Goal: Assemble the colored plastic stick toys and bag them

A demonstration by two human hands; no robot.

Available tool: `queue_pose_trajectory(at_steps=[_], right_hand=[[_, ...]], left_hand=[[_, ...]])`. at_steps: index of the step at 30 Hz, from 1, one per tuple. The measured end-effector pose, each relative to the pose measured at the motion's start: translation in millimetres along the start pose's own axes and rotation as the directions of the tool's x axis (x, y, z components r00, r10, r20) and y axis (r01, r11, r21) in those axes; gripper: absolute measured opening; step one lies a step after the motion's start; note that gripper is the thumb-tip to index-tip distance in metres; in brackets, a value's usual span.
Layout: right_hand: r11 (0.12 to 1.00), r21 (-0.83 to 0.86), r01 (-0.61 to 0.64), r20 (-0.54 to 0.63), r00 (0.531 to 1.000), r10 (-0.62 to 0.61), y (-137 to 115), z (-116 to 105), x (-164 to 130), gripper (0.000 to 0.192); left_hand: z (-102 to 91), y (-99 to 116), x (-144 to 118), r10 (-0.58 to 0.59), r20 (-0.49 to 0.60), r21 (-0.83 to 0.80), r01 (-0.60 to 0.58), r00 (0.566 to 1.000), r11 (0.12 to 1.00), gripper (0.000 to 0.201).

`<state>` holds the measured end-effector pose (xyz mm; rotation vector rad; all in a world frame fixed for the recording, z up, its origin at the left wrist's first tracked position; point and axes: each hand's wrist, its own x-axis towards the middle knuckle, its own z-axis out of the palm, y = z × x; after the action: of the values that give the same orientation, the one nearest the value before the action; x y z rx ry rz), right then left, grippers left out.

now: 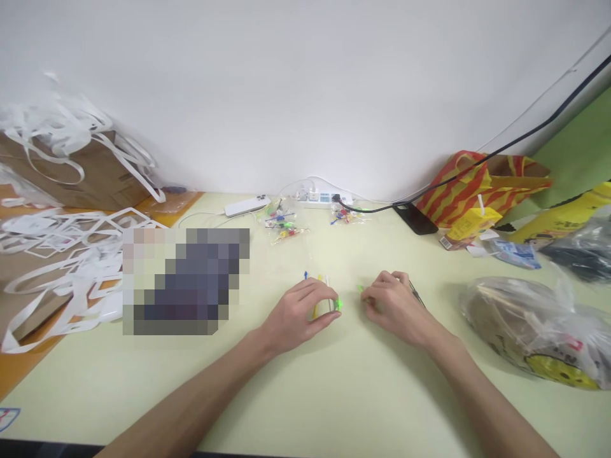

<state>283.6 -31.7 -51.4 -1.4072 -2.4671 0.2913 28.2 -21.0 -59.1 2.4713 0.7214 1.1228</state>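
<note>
My left hand (300,312) is over the pale table, thumb and fingers curled around a small bright green plastic piece (340,305). Thin yellow and white sticks show behind and between those fingers, and a small blue arrow-shaped piece (306,275) lies just beyond the knuckles. My right hand (389,305) is closed a short way to the right, its fingertips pinched at a small light green piece (361,289) that is mostly hidden. A thin dark item (417,294) lies beside its outer edge.
Small clear packets of colourful parts (286,230) lie near a power strip (322,199). A phone (416,218), a yellow drink carton (472,227), a striped bag (458,191) and a plastic-wrapped bundle (520,331) are on the right. White straps (71,267) cover the left.
</note>
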Motion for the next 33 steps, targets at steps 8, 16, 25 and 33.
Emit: queue_pose_trajectory(at_steps=[8, 16, 25, 33], right_hand=[[0.970, 0.243, -0.003, -0.062, 0.998, 0.019, -16, -3, 2, 0.013], [0.872, 0.488, -0.034, -0.135, 0.984, 0.114, -27, -2, 1, 0.021], [0.809, 0.588, -0.026, -0.120, 0.986, 0.118, -31, 2, 1, 0.019], [0.780, 0.626, -0.008, -0.110, 0.989, 0.098, -32, 1, 2, 0.018]], left_hand=[[-1.3, 1, 0, -0.009, 0.004, -0.012, 0.009, 1.000, 1.000, 0.018], [-0.5, 0, 0, 0.001, 0.028, -0.032, 0.000, 1.000, 0.999, 0.017], [-0.2, 4, 2, 0.032, 0.028, -0.077, -0.029, 0.999, 0.997, 0.023], [0.5, 2, 0, 0.017, 0.043, -0.080, -0.014, 0.999, 0.997, 0.022]])
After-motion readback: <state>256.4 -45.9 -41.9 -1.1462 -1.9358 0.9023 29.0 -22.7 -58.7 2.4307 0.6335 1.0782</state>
